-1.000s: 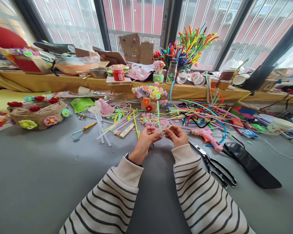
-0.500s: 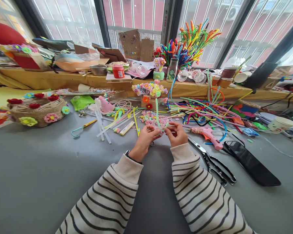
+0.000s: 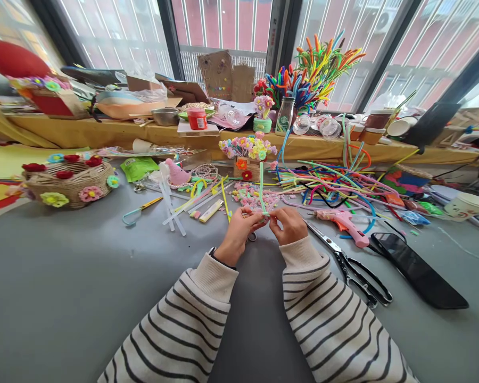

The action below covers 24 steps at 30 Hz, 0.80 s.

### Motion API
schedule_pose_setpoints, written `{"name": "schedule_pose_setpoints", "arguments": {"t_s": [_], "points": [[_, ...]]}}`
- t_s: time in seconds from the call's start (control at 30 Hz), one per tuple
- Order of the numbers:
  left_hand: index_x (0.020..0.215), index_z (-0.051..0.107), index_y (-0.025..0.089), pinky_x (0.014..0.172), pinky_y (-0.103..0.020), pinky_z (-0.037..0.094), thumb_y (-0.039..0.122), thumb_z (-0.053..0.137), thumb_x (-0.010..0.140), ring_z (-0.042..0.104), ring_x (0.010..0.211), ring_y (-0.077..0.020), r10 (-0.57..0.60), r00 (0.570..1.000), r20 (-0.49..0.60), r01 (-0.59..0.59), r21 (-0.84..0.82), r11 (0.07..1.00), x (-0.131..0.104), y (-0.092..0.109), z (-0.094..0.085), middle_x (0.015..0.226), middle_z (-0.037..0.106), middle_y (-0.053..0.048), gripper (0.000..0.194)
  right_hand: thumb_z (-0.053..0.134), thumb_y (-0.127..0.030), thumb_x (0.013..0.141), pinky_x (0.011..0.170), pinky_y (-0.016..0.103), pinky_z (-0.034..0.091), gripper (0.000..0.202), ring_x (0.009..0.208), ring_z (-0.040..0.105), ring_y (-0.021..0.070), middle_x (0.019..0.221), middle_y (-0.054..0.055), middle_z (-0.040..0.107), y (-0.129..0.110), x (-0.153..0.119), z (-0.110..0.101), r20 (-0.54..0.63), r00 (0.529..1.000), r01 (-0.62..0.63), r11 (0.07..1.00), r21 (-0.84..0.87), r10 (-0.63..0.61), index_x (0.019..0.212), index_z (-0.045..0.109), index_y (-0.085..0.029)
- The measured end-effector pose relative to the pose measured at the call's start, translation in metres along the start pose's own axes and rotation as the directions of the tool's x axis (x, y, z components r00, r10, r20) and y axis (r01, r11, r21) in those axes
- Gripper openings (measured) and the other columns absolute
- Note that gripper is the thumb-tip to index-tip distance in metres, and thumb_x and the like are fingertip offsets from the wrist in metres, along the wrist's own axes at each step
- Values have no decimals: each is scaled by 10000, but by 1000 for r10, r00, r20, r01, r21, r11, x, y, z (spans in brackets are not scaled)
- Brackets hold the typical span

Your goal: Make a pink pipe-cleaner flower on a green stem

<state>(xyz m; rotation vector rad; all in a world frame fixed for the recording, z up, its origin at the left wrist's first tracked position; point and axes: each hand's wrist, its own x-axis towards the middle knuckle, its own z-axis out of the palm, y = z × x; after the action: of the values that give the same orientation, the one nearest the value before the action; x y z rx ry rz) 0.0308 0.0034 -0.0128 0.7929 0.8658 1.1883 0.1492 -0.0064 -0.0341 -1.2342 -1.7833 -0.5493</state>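
Observation:
Between my hands stands a pale green pipe cleaner (image 3: pixel 261 186), its long end upright and its lower end pinched by fingertips on both sides. My left hand (image 3: pixel 239 231) is closed on it from the left. From the right, my right hand (image 3: pixel 289 226) grips it with thumb and forefinger. The exact shape of the bit between the fingertips is too small to make out. Just behind lies a heap of pastel pink and green pieces (image 3: pixel 251 198). A small metal ring (image 3: pixel 252 236) shows beside my left hand.
Scissors (image 3: pixel 351 266), a pink glue gun (image 3: pixel 343 223) and a black phone (image 3: pixel 421 271) lie to the right. Behind them spread loose pipe cleaners (image 3: pixel 327 178). A flowered basket (image 3: pixel 67 186) and clear glue sticks (image 3: pixel 171 205) are on the left. A flower box (image 3: pixel 247 162) stands behind my hands.
My right fingers have closed in toward the left hand at the lower end of the pipe cleaner. The whole view has shifted slightly; the surrounding things lie as before.

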Motion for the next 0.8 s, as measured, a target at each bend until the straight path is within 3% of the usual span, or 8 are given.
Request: {"name": "schedule_pose_setpoints", "arguments": {"t_s": [0.23, 0.53, 0.67, 0.8], "points": [[679, 356, 169, 633, -265, 446, 151, 585, 590, 533, 535, -86, -60, 998, 4, 60, -7, 998, 1, 2, 1, 563, 487, 28, 246, 408, -145, 684, 602, 235, 357, 151, 610, 447, 150, 590, 25, 533, -1, 0, 0, 78, 997, -15, 996, -84, 22, 612, 534, -186], [745, 371, 157, 641, -254, 439, 99, 597, 573, 548, 550, -85, -53, 999, -1, 53, 12, 999, 1, 2, 1, 615, 519, 9, 290, 411, -160, 696, 622, 244, 379, 148, 628, 467, 148, 627, 27, 561, -2, -2, 2, 107, 991, -76, 997, 10, 75, 641, 547, -183], [752, 369, 158, 656, -254, 441, 88, 595, 572, 559, 563, -88, -47, 999, 11, 47, 19, 999, 1, 1, 0, 604, 518, 20, 298, 445, -159, 653, 533, 232, 420, 101, 537, 470, 121, 629, 23, 570, -4, -1, 1, 108, 970, -235, 950, 204, 216, 674, 544, -168], [742, 370, 154, 639, -246, 446, 94, 589, 585, 550, 529, -75, -42, 999, 18, 41, 23, 999, 1, 2, 0, 579, 513, 31, 277, 463, -180, 634, 439, 193, 435, 108, 495, 499, 95, 630, 14, 578, -9, 1, -2, 183, 891, -454, 793, 407, 416, 709, 540, -161]]}}
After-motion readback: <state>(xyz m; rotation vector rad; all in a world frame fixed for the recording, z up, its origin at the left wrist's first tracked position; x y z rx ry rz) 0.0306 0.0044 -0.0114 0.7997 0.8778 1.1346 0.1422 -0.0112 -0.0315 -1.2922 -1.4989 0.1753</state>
